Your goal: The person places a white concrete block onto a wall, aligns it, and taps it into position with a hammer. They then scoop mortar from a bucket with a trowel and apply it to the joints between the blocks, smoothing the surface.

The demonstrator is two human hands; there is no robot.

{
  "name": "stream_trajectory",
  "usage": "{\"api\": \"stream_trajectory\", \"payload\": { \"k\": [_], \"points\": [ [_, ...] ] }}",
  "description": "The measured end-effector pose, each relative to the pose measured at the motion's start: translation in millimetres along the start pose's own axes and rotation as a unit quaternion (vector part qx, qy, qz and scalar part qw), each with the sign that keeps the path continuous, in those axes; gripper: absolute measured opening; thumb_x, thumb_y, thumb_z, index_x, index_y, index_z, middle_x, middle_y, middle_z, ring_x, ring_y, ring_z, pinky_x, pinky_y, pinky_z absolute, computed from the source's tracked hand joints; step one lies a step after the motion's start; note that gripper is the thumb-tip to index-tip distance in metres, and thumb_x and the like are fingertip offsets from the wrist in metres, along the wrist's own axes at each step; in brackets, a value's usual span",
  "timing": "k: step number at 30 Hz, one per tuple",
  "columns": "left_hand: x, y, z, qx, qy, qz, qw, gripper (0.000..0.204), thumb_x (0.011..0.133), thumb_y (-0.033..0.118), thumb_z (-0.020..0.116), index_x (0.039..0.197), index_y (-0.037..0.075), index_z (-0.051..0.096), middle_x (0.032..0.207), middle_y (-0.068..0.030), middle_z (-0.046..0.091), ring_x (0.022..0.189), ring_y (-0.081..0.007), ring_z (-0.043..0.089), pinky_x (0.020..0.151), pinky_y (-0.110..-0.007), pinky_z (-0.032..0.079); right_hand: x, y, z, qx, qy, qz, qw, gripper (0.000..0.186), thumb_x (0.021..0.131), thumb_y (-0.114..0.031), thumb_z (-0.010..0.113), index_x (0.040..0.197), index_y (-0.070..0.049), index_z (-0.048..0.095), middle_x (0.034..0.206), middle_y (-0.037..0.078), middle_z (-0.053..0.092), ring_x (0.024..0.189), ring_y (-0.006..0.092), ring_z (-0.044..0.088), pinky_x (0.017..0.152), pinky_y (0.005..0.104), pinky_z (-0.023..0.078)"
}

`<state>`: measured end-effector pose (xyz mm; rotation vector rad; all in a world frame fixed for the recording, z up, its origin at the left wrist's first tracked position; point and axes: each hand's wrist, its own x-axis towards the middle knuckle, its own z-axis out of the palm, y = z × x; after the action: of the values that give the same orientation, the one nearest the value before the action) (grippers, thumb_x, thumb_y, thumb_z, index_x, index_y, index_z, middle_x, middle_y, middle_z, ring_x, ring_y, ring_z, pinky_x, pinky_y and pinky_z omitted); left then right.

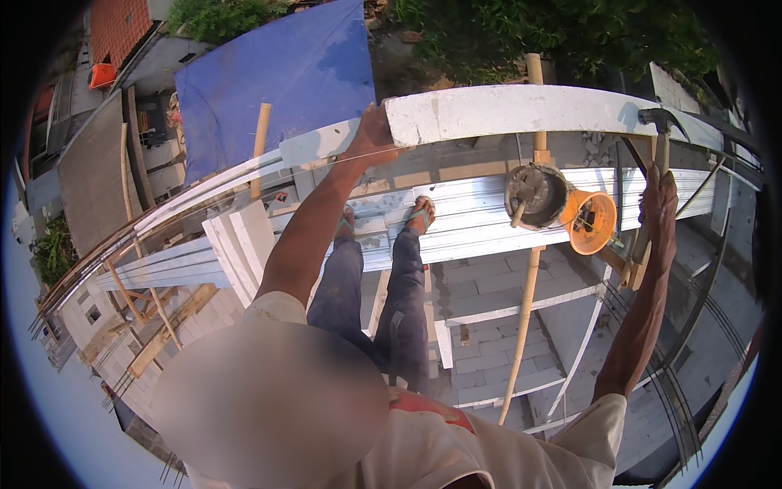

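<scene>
White block (pixel 513 114) is lying crosswise ahead, its left end meeting the left hand (pixel 375 136), which is curling there, though I cannot tell how tightly. The right hand (pixel 658 198) is gripping a hammer (pixel 662 151), fingers wrapped around its handle. Keeping the block steady while tapping lightly would probably work best. A dark bucket (pixel 535 196) is resting on silvery planks (pixel 468 224), beside an orange bucket (pixel 600 236).
</scene>
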<state>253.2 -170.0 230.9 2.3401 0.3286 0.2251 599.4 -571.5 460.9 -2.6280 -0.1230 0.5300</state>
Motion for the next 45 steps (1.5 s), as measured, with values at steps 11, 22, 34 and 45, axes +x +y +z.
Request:
{"api": "stream_trajectory", "payload": {
  "k": [11,22,34,45],
  "points": [
    [-2.7,-10.0,9.4,-0.192,0.027,0.023,0.981,0.034,0.093,0.008,0.077,0.123,0.006,0.062,0.117,-0.0083,0.069,0.109,-0.0202,0.068,0.098,-0.038,0.057,-2.0,4.8,-0.4,-0.025,0.009,-0.024,0.999,0.059,0.106,-0.063,0.052,0.102,-0.004,0.052,0.068,0.003,0.051,0.05,0.0106,0.05,0.042,0.0305,0.043],
    [4.0,9.6,-0.3,-0.167,0.018,-0.046,0.985,0.038,0.086,0.004,0.081,0.119,0.006,0.063,0.113,-0.0099,0.069,0.107,-0.0236,0.067,0.098,-0.037,0.056,1.3,7.4,-2.1,-0.027,0.003,-0.022,0.999,0.058,0.108,-0.062,0.051,0.099,-0.004,0.053,0.067,0.003,0.051,0.05,0.0103,0.051,0.042,0.0304,0.043],
    [0.6,-16.9,10.5,-0.126,0.017,-0.014,0.992,0.054,0.083,0.012,0.085,0.131,0.004,0.063,0.126,-0.0121,0.071,0.114,-0.0253,0.069,0.099,-0.036,0.055,3.2,-6.6,2.1,-0.031,0.001,0.01,0.999,0.051,0.11,-0.055,0.05,0.102,-0.005,0.05,0.065,0.002,0.05,0.048,0.0111,0.05,0.04,0.0316,0.043],
    [-35.6,30.3,-6.2,0.126,-0.062,-0.235,0.962,0.065,0.083,0.024,0.086,0.14,0.007,0.06,0.146,-0.0248,0.052,0.138,-0.0381,0.053,0.111,-0.054,0.045,-2.5,0.1,16.6,-0.017,0.027,-0.082,0.996,0.05,0.111,-0.048,0.052,0.109,0.001,0.054,0.07,0.013,0.055,0.055,0.0181,0.055,0.045,0.0381,0.046]
  ]
}}
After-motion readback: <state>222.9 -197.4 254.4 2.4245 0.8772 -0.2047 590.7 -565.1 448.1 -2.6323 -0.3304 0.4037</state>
